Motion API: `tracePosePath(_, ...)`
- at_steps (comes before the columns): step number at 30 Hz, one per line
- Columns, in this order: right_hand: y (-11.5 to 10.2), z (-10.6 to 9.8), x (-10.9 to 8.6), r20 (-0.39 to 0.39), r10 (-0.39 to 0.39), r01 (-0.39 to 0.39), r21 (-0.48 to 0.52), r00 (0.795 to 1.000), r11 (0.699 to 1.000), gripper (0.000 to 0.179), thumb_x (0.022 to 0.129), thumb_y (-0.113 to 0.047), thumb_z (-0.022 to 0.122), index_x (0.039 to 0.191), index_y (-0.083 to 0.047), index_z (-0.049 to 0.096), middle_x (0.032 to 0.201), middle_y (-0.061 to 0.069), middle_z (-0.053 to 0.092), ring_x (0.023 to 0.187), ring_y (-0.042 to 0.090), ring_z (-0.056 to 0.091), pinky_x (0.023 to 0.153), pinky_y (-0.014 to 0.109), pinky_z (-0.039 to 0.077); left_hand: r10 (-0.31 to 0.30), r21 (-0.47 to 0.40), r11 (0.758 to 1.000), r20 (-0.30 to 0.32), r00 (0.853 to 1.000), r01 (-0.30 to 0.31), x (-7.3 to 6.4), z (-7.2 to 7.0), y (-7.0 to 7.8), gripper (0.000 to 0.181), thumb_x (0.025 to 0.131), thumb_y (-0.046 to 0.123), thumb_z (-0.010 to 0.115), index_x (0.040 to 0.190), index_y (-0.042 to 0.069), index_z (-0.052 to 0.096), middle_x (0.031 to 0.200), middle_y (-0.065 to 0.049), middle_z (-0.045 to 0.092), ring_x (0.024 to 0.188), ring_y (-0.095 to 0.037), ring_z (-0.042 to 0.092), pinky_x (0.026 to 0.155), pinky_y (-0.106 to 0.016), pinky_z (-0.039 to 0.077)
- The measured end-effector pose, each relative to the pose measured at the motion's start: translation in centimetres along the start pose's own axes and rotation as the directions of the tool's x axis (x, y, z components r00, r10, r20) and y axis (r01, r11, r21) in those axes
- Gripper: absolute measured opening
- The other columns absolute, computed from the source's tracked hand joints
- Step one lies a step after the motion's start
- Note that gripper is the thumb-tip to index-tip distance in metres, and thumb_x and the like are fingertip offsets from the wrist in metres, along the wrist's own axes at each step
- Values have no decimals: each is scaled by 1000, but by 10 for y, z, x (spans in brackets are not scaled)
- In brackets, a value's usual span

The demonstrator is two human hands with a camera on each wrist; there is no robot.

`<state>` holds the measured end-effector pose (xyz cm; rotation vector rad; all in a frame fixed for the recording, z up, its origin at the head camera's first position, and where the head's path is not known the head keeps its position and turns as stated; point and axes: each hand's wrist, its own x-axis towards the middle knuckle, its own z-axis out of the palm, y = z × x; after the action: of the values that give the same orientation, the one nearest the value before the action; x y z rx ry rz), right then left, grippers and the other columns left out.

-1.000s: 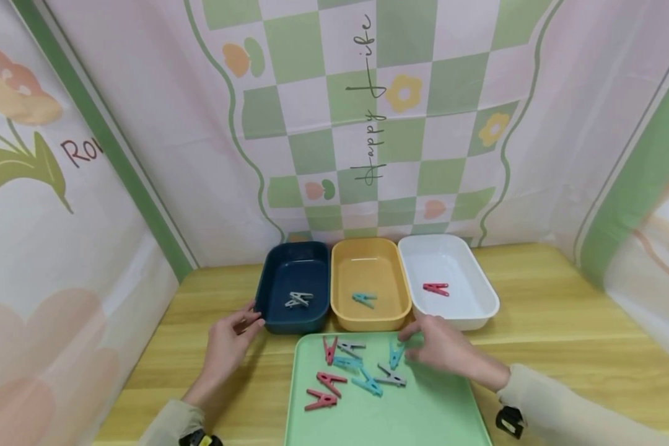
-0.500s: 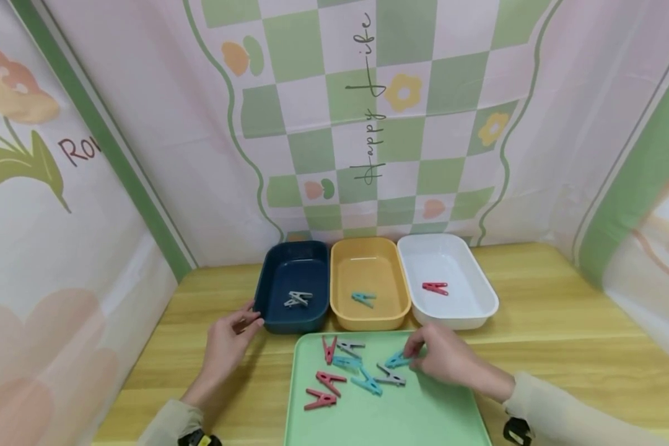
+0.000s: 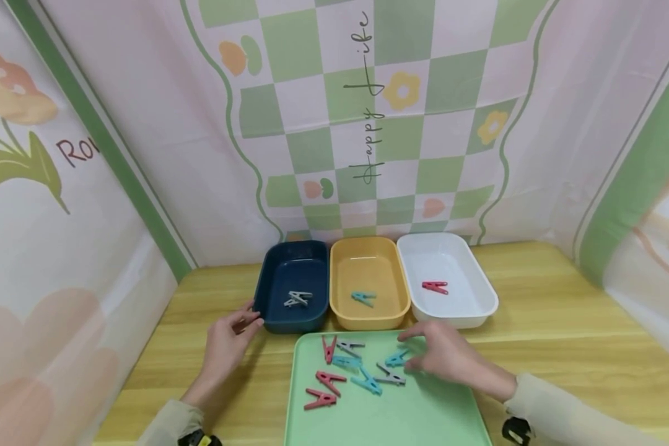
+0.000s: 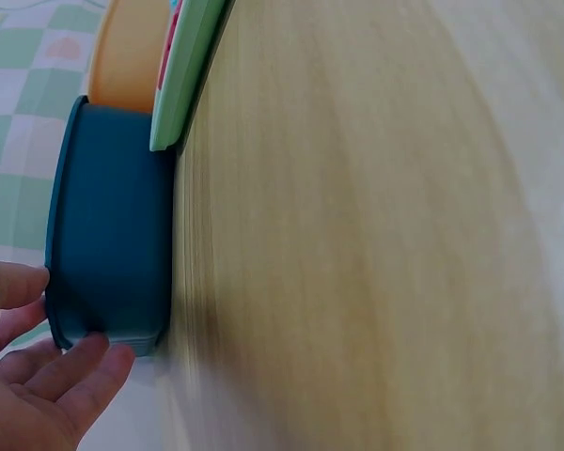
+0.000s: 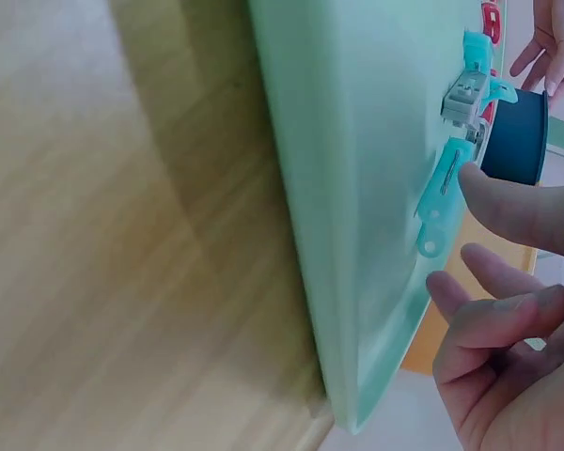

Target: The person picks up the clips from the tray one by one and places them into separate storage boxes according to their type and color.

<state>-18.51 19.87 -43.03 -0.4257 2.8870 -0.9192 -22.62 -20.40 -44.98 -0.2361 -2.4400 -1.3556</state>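
My left hand touches the near left corner of the dark blue bin, with fingers fairly straight; in the left wrist view fingertips lie at the bin's end. My right hand is over the far right part of the green tray, thumb and index finger spread apart. Between them lies a blue clothespin; the right wrist view has the thumb tip beside this blue clothespin, nothing pinched. Other clothespins lie left of it: a grey one, a blue one and a red one among several.
A yellow bin with one blue clothespin and a white bin with one red clothespin stand right of the blue bin, which holds grey clothespins. The wooden table ends at a patterned curtain.
My right hand pinched the rightmost blue clothespin, turned it to lie more sideways and spread its fingers off it. My left hand has stayed at the blue bin.
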Motion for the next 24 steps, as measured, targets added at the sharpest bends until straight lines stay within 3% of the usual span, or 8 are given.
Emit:
tracePosePath(6,-3,5,0,14,3,-3,-11,1000,1000,40,60,-14,87,97,-18,73,101,-5,68,100,20,60,88,46,49,-4,-7,1000,5,1000,4,0,1,-1,14,84,8,73,97,1,72,125,-8,61,110,-24,60,78,-30,55)
tracePosePath(13,-2,3,-6,-11,-83,83,-41,996,996,29,63,-12,84,90,-14,74,89,-6,68,91,19,61,82,45,50,-7,-1,1000,2,1000,7,-1,0,0,13,84,9,73,96,2,72,125,-7,61,108,-23,61,78,-26,55)
tracePosePath(20,0,1,-8,-7,-36,36,-42,999,998,35,60,-13,86,92,-16,74,91,-7,68,91,17,61,82,44,51,7,-1,1000,-5,1000,-7,1,1,-1,13,83,8,74,95,2,73,124,-8,62,104,-23,63,77,-26,55)
tracePosePath(24,1,2,-8,-2,-48,48,-39,999,998,33,60,-13,86,91,-16,74,91,-7,68,91,17,60,83,44,50,4,-10,1000,-3,1000,-4,0,0,-1,12,83,7,74,94,1,72,124,-9,62,104,-23,63,77,-28,56)
